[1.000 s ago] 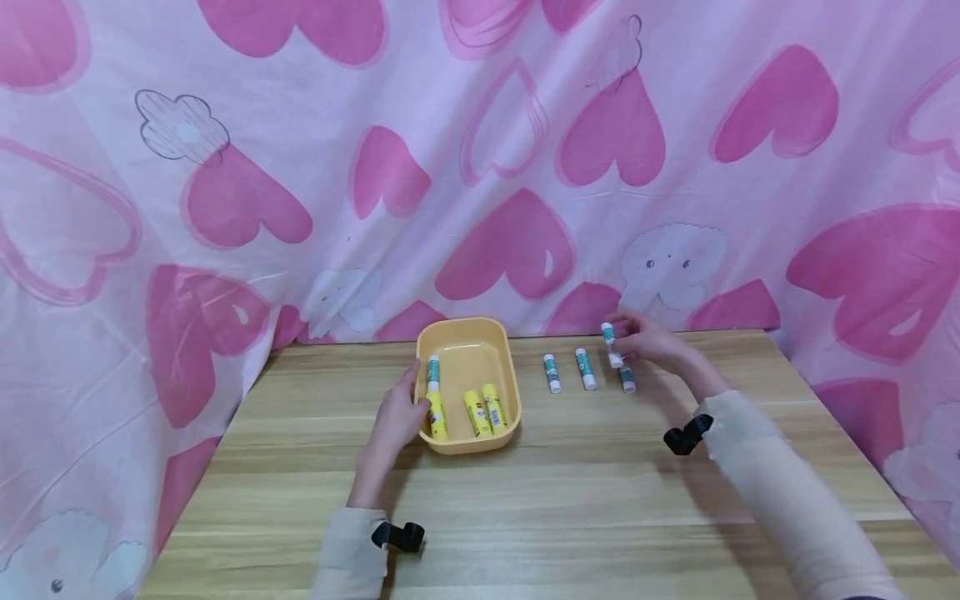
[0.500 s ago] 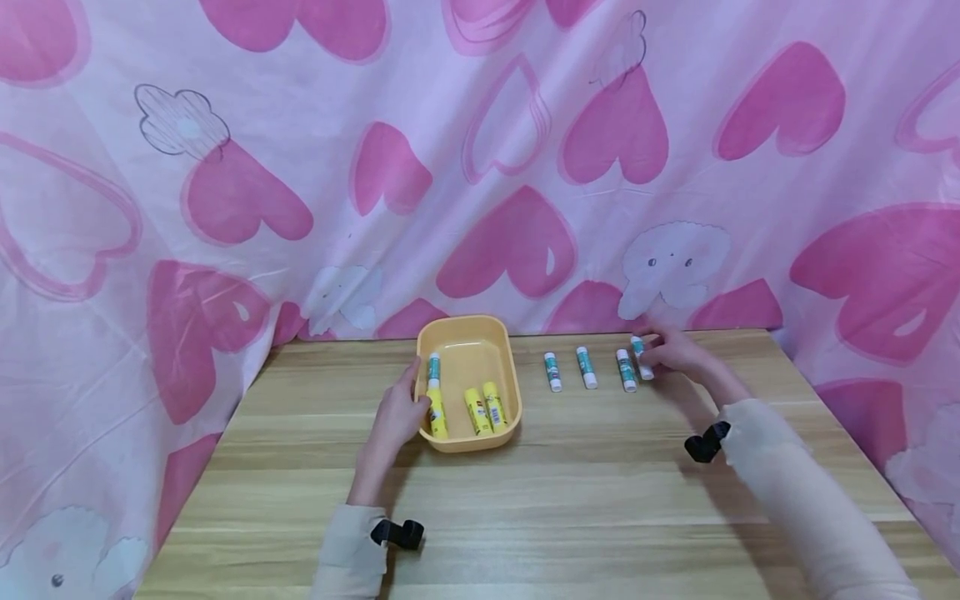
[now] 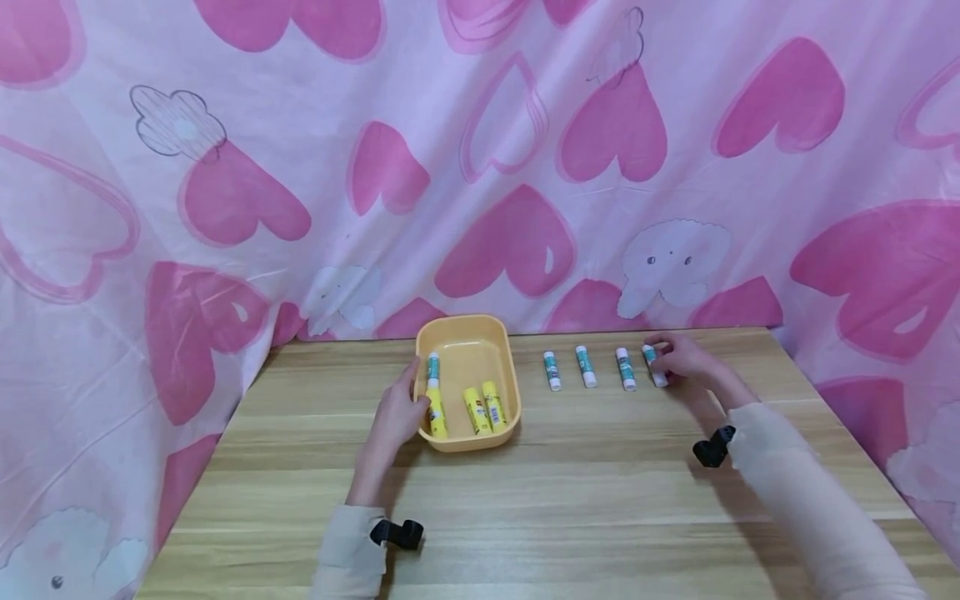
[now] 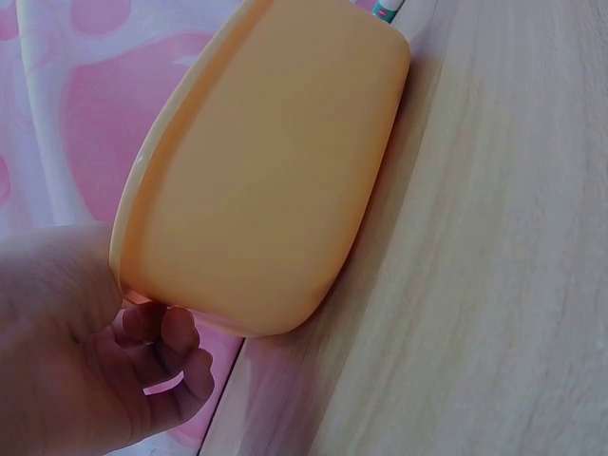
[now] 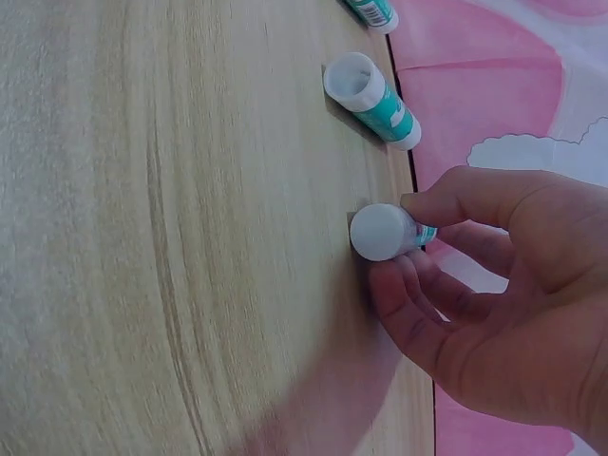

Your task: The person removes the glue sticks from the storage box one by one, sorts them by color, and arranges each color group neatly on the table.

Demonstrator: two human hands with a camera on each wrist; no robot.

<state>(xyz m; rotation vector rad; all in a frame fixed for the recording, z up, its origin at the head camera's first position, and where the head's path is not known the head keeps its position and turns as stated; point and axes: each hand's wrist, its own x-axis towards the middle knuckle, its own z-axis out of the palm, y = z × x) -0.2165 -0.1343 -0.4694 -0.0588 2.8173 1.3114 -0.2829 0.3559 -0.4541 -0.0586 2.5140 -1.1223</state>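
Note:
My left hand (image 3: 397, 412) grips the left rim of a yellow-orange plastic tray (image 3: 468, 446); in the left wrist view its fingers curl beside the tray's outer wall. Inside lie one teal-and-white glue stick (image 3: 433, 369) and three yellow glue sticks (image 3: 476, 412). My right hand (image 3: 686, 357) pinches another teal-and-white glue stick (image 5: 382, 233) between thumb and fingers, down at the tabletop. This one is at the right end of a row with three similar glue sticks (image 3: 626, 369). The hand partly covers it in the head view.
The wood-grain table (image 3: 525, 517) ends at the back against a pink heart-patterned cloth (image 3: 502, 242). A black wrist camera (image 3: 399, 534) sits on the left sleeve, and another black wrist camera (image 3: 714, 447) on the right one.
My right hand has moved right and down with the glue stick, from above the third stick in the row to the tabletop beyond it. The left hand and tray have stayed put.

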